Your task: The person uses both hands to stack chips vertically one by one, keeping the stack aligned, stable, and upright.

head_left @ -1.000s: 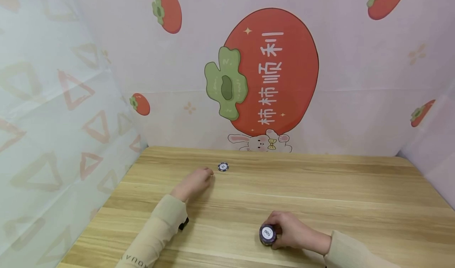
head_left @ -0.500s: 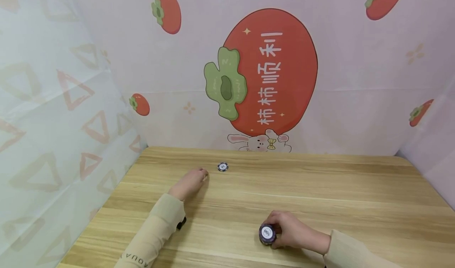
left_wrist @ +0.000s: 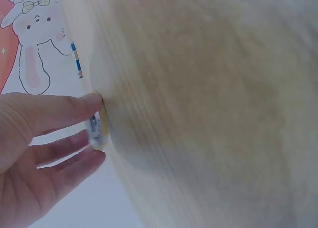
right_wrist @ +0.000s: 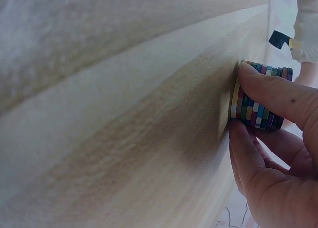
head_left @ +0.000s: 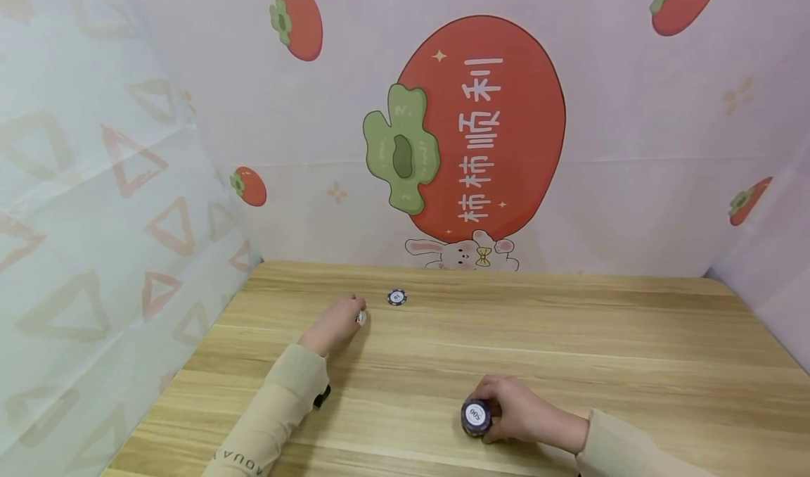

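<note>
My left hand [head_left: 334,326] is at the far left of the table, pinching a poker chip [left_wrist: 98,131] between thumb and fingertips. In the left wrist view this chip has a pale printed face and a yellowish edge, and it sits close against the wood. A dark blue and white poker chip [head_left: 397,297] marked 10 lies flat just beyond that hand. Nearer the front, my right hand [head_left: 517,410] grips an upright stack of poker chips [right_wrist: 261,109] with thumb on one side and fingers on the other. Its top chip reads 500, and several edge colours show along its side.
The wooden table [head_left: 569,336] reaches back to a wall cloth [head_left: 620,146] printed with persimmons and a rabbit. Another patterned cloth [head_left: 95,181] hangs along the left side. A black strap piece [head_left: 323,397] shows at the left sleeve.
My left hand has drawn slightly left, away from the blue and white chip, and the chip in its fingers has come into sight. The right hand and its stack stay put.
</note>
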Tool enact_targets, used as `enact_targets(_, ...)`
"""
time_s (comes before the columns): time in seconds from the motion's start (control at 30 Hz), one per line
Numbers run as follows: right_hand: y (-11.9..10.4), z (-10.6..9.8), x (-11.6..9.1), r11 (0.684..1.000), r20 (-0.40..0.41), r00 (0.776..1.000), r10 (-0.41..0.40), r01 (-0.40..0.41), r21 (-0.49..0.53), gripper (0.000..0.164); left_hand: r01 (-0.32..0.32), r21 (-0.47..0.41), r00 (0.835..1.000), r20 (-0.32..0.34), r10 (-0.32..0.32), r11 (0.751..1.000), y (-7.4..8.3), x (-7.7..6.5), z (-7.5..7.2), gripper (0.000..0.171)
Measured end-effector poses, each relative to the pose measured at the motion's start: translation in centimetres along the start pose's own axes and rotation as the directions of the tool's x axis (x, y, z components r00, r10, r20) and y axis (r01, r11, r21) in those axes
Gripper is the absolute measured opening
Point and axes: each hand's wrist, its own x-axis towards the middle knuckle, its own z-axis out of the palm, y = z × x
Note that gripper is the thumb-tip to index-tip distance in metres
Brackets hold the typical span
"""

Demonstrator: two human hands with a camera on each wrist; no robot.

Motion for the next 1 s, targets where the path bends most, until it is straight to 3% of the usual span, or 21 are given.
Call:
enact_targets(0.1,0.0,0.0,0.0,1.0,0.002,1.0,-0.001,0.001,0.002,0.04,0.034,0.022,0.999,-0.022,-0.033,0.999,0.0,0.1,-0.1,0.022)
enact_targets(0.3,-0.1,-0.1,0.0,1.0,0.001,1.0,-0.006,0.006,0.006,0.039,0.039,0.053,0.996,-0.08,-0.035,0.998,0.2,-0.1,-0.6,0.015)
enact_targets(0.67,0.1,0.0,0.0,1.0,-0.005,1.0,-0.021,0.021,0.0,0.039,0.019,0.068,0.999,-0.04,-0.016,0.998,1.4,-0.6,-1.4,0.009)
enact_targets(0.8,0.1,0.0,-0.1,1.0,-0.01,1.0,-0.025,0.025,-0.007,0.039,-0.006,0.069,0.999,-0.032,0.008,0.998,2.0,-0.9,-1.5,0.009)
enact_targets(1.0,0.1,0.0,-0.1,0.999,-0.015,0.999,-0.029,0.029,-0.014,0.04,-0.102,0.104,0.994,-0.039,0.106,0.989,3.4,-1.4,-1.6,0.007)
